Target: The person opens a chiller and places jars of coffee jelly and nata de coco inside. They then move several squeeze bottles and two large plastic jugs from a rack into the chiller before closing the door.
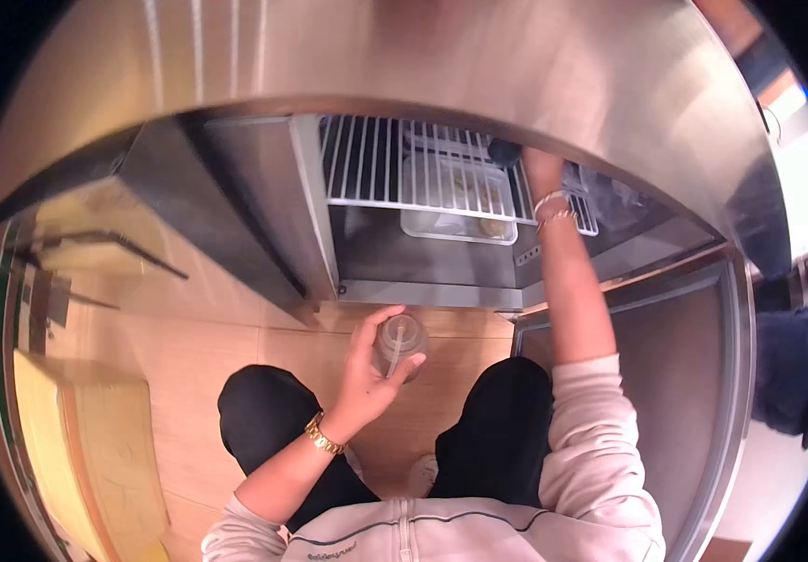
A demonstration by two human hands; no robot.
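My left hand (373,361) is wrapped round a clear plastic bottle (403,339) with a round top and a pale, thin spout, held between my knees in front of the fridge. My right hand (542,170) reaches into the open fridge (427,260), over the white wire shelf (366,159). The counter's edge hides its fingers, so I cannot tell what they hold. A small dark object (505,152) is right beside that hand. Beneath the shelf sits a clear tray (460,229) with pale food in it.
The fridge door (638,393) stands open on the right, beside my right arm. A steel counter (404,56) overhangs the opening. Clear plastic bags (615,199) fill the fridge's right side. A yellow box (95,450) stands on the floor (193,412) at the left.
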